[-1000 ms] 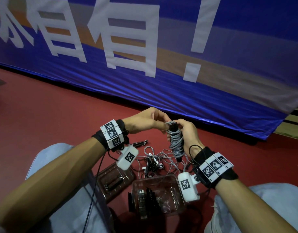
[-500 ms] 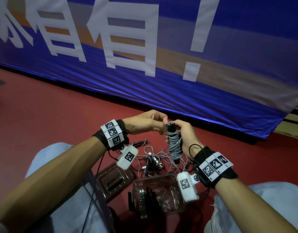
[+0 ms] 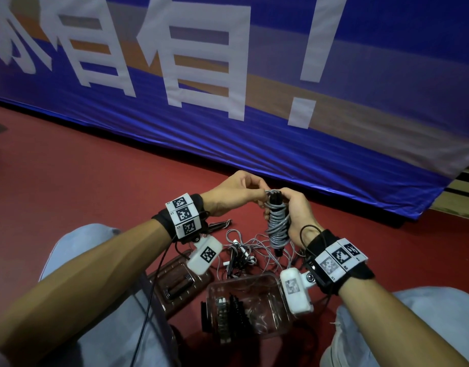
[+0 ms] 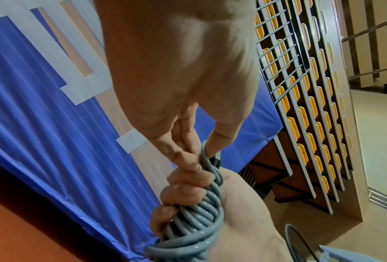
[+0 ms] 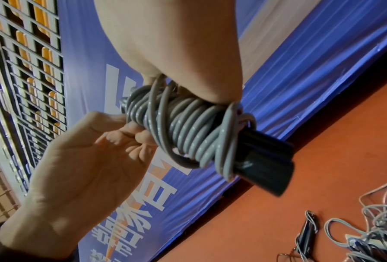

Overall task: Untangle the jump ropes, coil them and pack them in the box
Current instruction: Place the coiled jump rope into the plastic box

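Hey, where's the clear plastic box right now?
In the head view the clear plastic box sits open on the red floor between the person's knees, just below the tangled ropes and right of its lid.

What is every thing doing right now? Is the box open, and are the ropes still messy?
Grey jump rope with black handles: coiled around its handles, held upright.
Right hand: grips the coil.
Left hand: pinches the rope's top end.
Clear plastic box: open, some ropes inside.
Clear lid: off, beside the box.
Grey rope pile: tangled on the floor.
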The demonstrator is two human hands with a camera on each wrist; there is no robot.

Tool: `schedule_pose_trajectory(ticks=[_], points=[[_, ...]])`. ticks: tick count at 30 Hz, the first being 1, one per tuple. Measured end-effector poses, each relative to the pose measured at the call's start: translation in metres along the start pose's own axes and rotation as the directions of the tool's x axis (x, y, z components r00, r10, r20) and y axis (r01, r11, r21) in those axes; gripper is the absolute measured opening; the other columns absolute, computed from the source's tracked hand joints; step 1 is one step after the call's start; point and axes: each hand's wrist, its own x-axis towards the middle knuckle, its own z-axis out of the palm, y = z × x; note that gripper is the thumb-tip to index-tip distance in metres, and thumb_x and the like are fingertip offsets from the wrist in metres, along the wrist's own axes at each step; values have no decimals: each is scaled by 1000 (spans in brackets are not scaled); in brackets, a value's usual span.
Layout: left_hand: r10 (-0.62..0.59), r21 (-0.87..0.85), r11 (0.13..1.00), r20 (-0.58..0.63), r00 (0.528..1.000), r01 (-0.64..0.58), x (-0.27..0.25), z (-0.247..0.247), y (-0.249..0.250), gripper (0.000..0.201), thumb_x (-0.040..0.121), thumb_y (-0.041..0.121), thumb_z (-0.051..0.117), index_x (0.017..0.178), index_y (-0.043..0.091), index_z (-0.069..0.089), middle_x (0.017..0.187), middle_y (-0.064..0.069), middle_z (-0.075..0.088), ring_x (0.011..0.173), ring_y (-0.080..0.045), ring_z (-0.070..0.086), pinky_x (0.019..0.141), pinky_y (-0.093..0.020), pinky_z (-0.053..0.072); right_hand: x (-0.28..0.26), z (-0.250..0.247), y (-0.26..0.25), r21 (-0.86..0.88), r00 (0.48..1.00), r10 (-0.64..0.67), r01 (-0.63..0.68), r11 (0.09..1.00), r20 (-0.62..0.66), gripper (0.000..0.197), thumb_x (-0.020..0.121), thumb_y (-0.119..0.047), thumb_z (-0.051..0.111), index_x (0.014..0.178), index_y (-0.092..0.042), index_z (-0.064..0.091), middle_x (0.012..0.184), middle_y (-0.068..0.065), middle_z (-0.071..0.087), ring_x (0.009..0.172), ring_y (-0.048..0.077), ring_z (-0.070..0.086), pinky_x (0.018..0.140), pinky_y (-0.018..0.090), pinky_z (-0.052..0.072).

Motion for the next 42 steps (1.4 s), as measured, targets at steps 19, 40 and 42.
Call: schedule_pose_trajectory(ticks=[19, 40, 42], points=[[69, 63, 997, -476, 877, -45, -18, -1, -13, 13, 78, 4, 83, 81, 8, 72, 82, -6, 75, 72, -19, 73, 73, -31, 61, 0, 2, 21, 212, 989, 78, -104, 972, 126, 21, 95, -19, 62, 110, -10, 74, 100, 10, 74, 84, 23, 67, 96, 48, 47], [-41, -180, 984, -158, 987, 12, -14, 11, -23, 22, 93, 1, 67, 112, -11, 65, 98, -15, 73, 86, -13, 71, 82, -21, 55, 2, -16, 22, 189, 989, 119, -135, 973, 91, 30, 96, -32, 68, 116, -11, 72, 84, 1, 70, 72, 13, 66, 81, 32, 52], [-33, -162, 987, -164, 986, 6, -15, 11, -27, 23, 94, 2, 66, 112, -12, 66, 104, -20, 73, 90, -15, 71, 84, -23, 56, 2, -17, 26, 152, 992, 105, -115, 982, 75, 45, 89, -37, 75, 124, -10, 71, 89, 1, 70, 80, 15, 65, 92, 41, 48]])
